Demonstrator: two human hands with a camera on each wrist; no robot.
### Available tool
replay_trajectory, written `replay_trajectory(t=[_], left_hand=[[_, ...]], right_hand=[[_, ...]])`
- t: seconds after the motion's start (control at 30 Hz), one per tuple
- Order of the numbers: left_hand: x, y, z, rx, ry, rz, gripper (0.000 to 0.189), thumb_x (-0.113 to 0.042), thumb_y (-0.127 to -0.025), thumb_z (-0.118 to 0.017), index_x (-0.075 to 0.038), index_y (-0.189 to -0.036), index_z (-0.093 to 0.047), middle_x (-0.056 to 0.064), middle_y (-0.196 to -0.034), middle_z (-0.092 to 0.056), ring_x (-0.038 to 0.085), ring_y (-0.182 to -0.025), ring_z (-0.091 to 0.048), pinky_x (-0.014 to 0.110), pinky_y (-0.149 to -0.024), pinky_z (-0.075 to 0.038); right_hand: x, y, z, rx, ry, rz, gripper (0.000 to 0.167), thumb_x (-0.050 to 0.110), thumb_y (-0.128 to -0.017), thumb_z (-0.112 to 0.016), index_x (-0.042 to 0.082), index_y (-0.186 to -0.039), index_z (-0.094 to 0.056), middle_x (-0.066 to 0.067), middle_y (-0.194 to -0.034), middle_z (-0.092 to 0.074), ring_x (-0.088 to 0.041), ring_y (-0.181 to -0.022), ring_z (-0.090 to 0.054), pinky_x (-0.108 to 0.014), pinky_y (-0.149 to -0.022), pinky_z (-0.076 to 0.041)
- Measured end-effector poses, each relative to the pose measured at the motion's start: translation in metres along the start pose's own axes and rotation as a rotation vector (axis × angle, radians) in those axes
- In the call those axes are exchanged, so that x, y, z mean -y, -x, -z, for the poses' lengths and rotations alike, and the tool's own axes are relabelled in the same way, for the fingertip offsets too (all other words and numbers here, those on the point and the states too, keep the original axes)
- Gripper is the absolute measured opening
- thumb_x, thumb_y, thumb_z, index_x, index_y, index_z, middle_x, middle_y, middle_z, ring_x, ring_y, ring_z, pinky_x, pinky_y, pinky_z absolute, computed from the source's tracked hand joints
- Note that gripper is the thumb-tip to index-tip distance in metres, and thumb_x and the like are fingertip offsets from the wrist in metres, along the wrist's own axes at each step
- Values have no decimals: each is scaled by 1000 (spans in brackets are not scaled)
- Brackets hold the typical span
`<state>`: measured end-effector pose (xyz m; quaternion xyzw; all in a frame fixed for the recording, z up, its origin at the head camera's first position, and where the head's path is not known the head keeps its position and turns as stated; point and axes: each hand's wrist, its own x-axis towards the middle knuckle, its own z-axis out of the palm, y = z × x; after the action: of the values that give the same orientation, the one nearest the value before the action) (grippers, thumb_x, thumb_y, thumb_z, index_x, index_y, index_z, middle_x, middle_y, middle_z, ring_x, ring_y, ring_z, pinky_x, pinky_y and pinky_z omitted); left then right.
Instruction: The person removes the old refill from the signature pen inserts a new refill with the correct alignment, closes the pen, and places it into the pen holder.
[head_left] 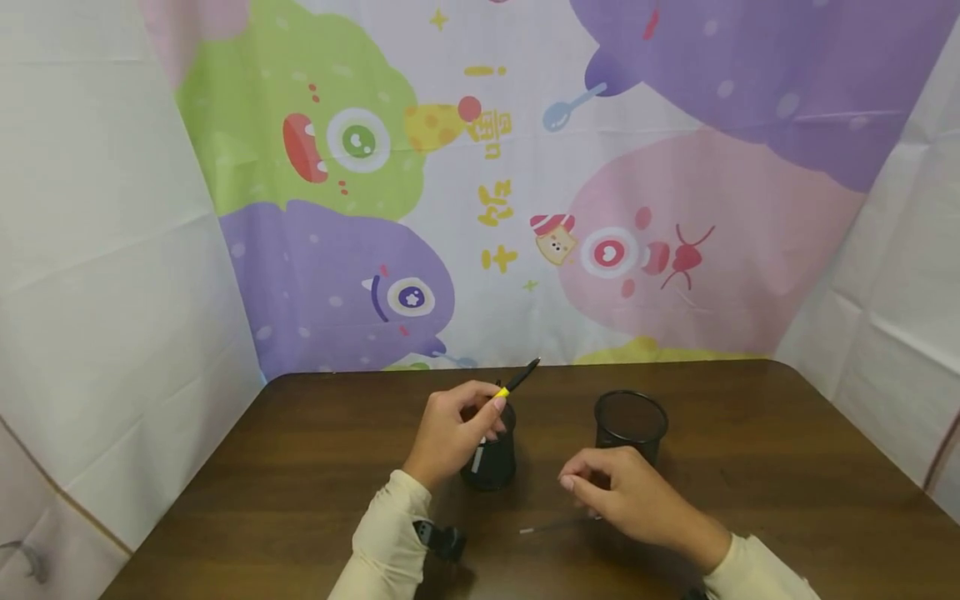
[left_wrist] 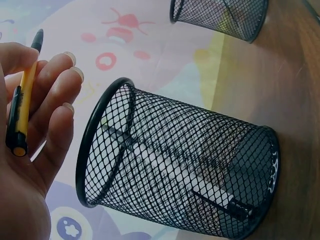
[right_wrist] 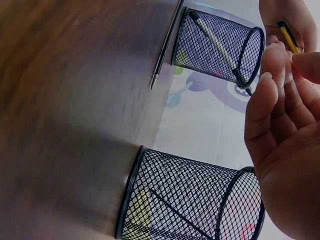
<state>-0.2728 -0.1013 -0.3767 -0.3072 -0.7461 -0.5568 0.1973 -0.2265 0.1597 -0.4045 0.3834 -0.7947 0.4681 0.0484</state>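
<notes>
My left hand [head_left: 459, 429] pinches a yellow pen with a black grip and clip [left_wrist: 24, 102] between thumb and fingers, its black tip pointing up and to the right in the head view. The hand is just over the rim of a black mesh pen cup [head_left: 491, 471]. Inside this cup leans a white pen with black ends [left_wrist: 172, 172]. My right hand [head_left: 637, 497] hovers in front of a second mesh pen cup [head_left: 660, 442], fingers loosely curled with nothing seen between them. Below it on the table lies a slim dark rod with a silver tip [right_wrist: 159, 65], partly hidden by the hand in the head view.
Both cups stand upright on a brown wooden table [head_left: 300, 492]. Behind it hangs a cloth with cartoon monsters [head_left: 517, 317], and pale fabric walls [head_left: 112, 250] close in the sides. A dark wrist device [head_left: 442, 540] is strapped over the left sleeve.
</notes>
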Motion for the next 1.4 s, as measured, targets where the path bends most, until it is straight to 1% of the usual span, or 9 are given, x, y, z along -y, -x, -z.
replay_trajectory(t=[0.1, 0.17, 0.3, 0.43, 0.67, 0.87, 1.07, 1.2, 1.4], left_hand=[[4, -1, -1, -27, 18, 36, 7, -7, -96, -67, -5, -102, -72, 6, -71, -69, 23, -57, -66, 39, -55, -57], [5, -1, -1, -50, 26, 62, 9, -5, -97, -66, -1, -103, -71, 9, -71, -69, 27, -57, -66, 42, -55, -57], [-6, -2, 0, -88, 12, 93, 12, 0, -96, -64, 7, -104, -69, 15, -71, -68, 35, -58, -64, 39, -53, -56], [-21, -4, 2, -120, -2, 97, 10, 2, -96, -64, 7, -102, -69, 16, -70, -68, 35, -58, -63, 29, -53, -53], [-24, -9, 1, -193, -11, 83, 11, 1, -96, -64, 5, -103, -71, 17, -71, -69, 36, -58, -65, 25, -52, -50], [-24, -8, 1, -200, -13, 95, 10, -1, -97, -63, 5, -102, -70, 16, -75, -71, 36, -61, -66, 24, -52, -43], [-24, -9, 2, -215, 7, 104, 13, -2, -101, -57, 6, -106, -66, 20, -81, -72, 39, -63, -65, 36, -60, -54], [-24, -9, 3, -215, 28, 113, 16, -4, -104, -51, 7, -109, -62, 21, -86, -73, 42, -65, -64, 42, -61, -55], [-18, -8, 5, -204, 48, 160, 17, -8, -107, -46, 5, -111, -57, 22, -92, -73, 44, -67, -65, 34, -61, -53]], right_hand=[[0, 0, 1, -2, 6, -1, 7, 17, -100, -65, 20, -94, -69, 9, -69, -62, -7, -56, -60, -29, -50, -52], [0, 0, 2, -5, 13, -6, 7, 19, -100, -65, 21, -94, -69, 7, -69, -62, -7, -56, -60, -29, -50, -52], [0, 1, 3, 0, 24, -3, 7, 20, -100, -65, 22, -94, -69, 2, -69, -63, -6, -57, -59, -29, -51, -52], [-1, 1, 3, 3, 24, -1, 7, 20, -100, -65, 21, -95, -69, 2, -70, -64, -6, -58, -60, -29, -53, -53], [0, 1, 4, 10, 28, -24, 6, 20, -100, -65, 21, -95, -69, -1, -71, -65, -7, -60, -62, -31, -56, -55], [-1, 1, 2, 17, 41, -27, 7, 20, -100, -65, 22, -95, -69, -1, -71, -65, -6, -60, -61, -31, -55, -54], [-1, 1, 2, 23, 40, -23, 7, 19, -100, -65, 22, -95, -69, -1, -71, -65, -6, -60, -62, -31, -55, -54], [-1, 1, 3, 24, 50, -13, 7, 19, -99, -65, 22, -95, -69, 0, -71, -64, -6, -60, -61, -31, -55, -54], [0, -1, 2, 31, 70, -5, 7, 18, -99, -66, 23, -94, -69, 6, -70, -63, -3, -60, -59, -30, -54, -52]])
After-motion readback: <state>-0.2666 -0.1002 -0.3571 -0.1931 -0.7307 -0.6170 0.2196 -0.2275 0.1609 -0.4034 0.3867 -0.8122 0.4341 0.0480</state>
